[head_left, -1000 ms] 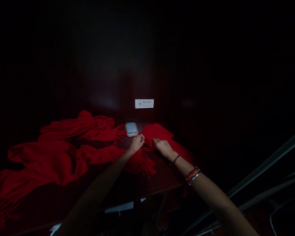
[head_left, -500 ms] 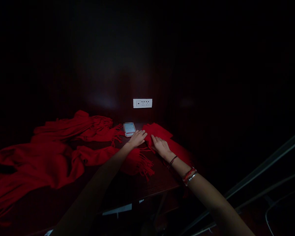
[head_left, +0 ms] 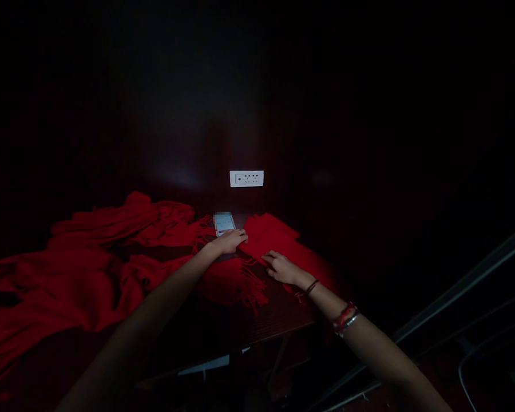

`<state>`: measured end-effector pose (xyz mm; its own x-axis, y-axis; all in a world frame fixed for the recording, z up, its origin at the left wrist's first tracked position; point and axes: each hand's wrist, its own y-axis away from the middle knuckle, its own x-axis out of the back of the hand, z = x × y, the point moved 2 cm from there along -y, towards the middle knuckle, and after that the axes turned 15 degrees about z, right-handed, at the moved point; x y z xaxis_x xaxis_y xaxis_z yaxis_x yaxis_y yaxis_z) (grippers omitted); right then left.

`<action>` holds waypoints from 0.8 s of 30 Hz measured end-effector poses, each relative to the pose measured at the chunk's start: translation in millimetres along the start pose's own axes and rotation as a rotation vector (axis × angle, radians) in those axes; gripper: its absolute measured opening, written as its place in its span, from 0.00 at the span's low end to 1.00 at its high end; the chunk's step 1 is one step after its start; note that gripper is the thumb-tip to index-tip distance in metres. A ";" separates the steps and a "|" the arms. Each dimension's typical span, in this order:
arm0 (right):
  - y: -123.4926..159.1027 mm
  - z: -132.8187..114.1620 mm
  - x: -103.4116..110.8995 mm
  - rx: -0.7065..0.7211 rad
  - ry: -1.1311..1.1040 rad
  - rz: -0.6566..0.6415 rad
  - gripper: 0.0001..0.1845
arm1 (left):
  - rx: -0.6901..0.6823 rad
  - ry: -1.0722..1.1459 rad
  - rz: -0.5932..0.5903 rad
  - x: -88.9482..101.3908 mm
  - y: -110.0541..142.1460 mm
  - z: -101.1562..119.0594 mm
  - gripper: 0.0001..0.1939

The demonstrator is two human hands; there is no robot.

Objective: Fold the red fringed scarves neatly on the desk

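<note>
A folded red scarf (head_left: 278, 237) lies at the right end of a dark wooden table (head_left: 278, 312). My left hand (head_left: 230, 241) lies flat with stretched fingers on the scarf's left edge, just below a small phone (head_left: 224, 224). My right hand (head_left: 280, 267) rests palm down on the scarf's near edge, fingers out, beside the fringe (head_left: 251, 280). A thin dark band and a red bracelet (head_left: 345, 319) sit on my right wrist.
More red fringed scarves (head_left: 90, 269) lie loose over the left half of the table. A white socket strip (head_left: 246, 178) is on the dark wall behind. Metal rails (head_left: 463, 292) slant at the lower right. The room is very dark.
My left hand opened from curled to flat and slid onto the scarf's left edge. My right hand drew back toward me along the scarf's near edge.
</note>
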<state>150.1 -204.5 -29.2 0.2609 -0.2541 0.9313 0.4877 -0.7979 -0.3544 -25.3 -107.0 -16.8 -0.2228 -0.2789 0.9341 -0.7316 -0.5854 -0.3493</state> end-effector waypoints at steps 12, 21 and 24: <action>14.6 19.6 -27.8 -0.445 0.044 -0.147 0.35 | 0.264 0.172 -0.230 -50.7 8.4 19.1 0.29; -8.1 43.7 -29.4 -0.524 0.080 -0.135 0.37 | 0.336 0.150 -0.204 -63.3 -38.9 0.7 0.26; -16.8 47.6 -33.0 -0.544 0.096 -0.158 0.37 | 0.354 0.135 -0.164 -67.5 -44.7 -5.2 0.26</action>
<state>172.9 -156.7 -58.0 0.1306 -0.1374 0.9819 0.0087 -0.9901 -0.1398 19.1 -58.0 -63.9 -0.2219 -0.0714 0.9724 -0.5025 -0.8463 -0.1769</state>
